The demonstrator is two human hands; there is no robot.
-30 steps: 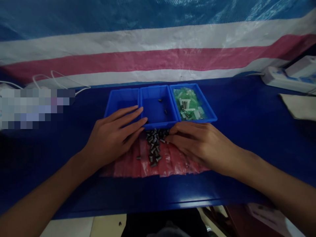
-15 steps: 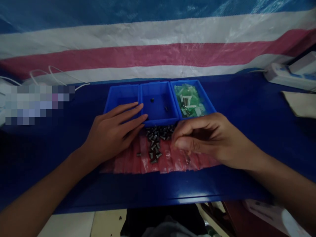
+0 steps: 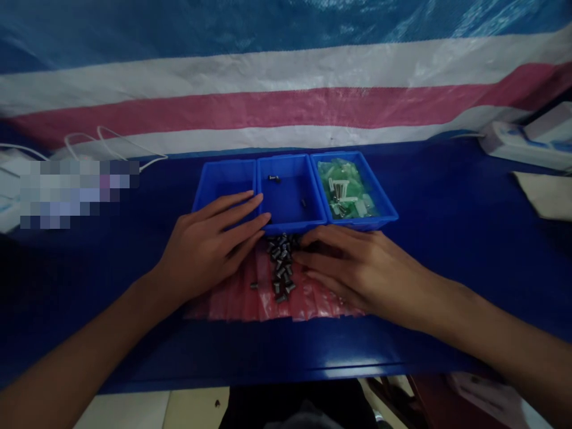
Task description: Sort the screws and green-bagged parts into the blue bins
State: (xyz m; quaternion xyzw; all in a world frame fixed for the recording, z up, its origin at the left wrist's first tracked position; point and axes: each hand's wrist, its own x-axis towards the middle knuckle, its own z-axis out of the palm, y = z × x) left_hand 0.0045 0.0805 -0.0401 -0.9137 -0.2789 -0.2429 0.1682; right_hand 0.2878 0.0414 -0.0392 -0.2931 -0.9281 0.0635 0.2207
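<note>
Dark screws (image 3: 281, 271) lie in a heap on pinkish-red plastic bags (image 3: 241, 298), with a single screw (image 3: 254, 286) off to the left. My left hand (image 3: 210, 247) rests with fingers spread, its fingertips at the near left corner of the middle blue bin (image 3: 290, 225). On the other side of the heap, my right hand (image 3: 353, 262) lies low over the bags, fingers apart and fingertips touching the screws. Nothing shows held in either hand. Inside the middle bin are a few screws (image 3: 274, 178).
The right blue bin (image 3: 388, 215) holds green bags and white and metal pieces. The left blue bin (image 3: 205, 173) is partly behind my left hand. A power strip (image 3: 513, 140) and a light cloth-like piece (image 3: 543, 190) lie at right, white cables (image 3: 111, 146) at left.
My right hand has moved left and down onto the screws, and its pinched fingers have opened. Another screw now lies in the middle bin's back part. The view has shifted slightly.
</note>
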